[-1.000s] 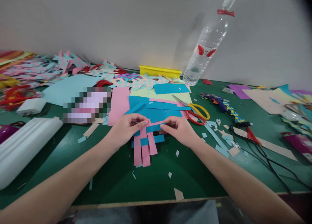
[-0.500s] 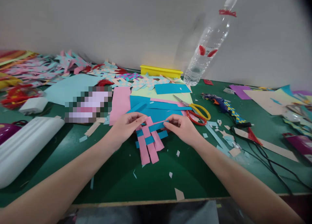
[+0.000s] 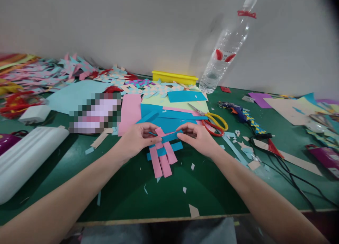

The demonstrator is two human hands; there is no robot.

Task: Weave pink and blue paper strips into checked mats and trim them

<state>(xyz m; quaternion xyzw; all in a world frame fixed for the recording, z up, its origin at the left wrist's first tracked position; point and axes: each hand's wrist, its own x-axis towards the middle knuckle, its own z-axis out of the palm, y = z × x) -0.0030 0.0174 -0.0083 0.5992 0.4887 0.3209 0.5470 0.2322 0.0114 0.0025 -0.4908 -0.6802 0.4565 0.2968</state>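
Observation:
A small weave of pink and blue paper strips hangs between my hands, just above the green table. Its pink strips point toward me and the blue ones cross them. My left hand pinches the upper left of the weave, its thumb lying over the crossing. My right hand grips the right end of the upper blue paper strip between thumb and fingers. The lower blue strip's right end sticks out free. Behind the hands lie blue paper sheets and a pink sheet.
Scissors with yellow and red handles lie behind my right hand. A clear bottle leans against the wall. A glue gun, black cord and paper scraps are on the right. A phone and white roll lie left.
My left thumb has moved down and right, onto the crossing of the weave. My right hand keeps its hold on the blue strip, nearly in the same place.

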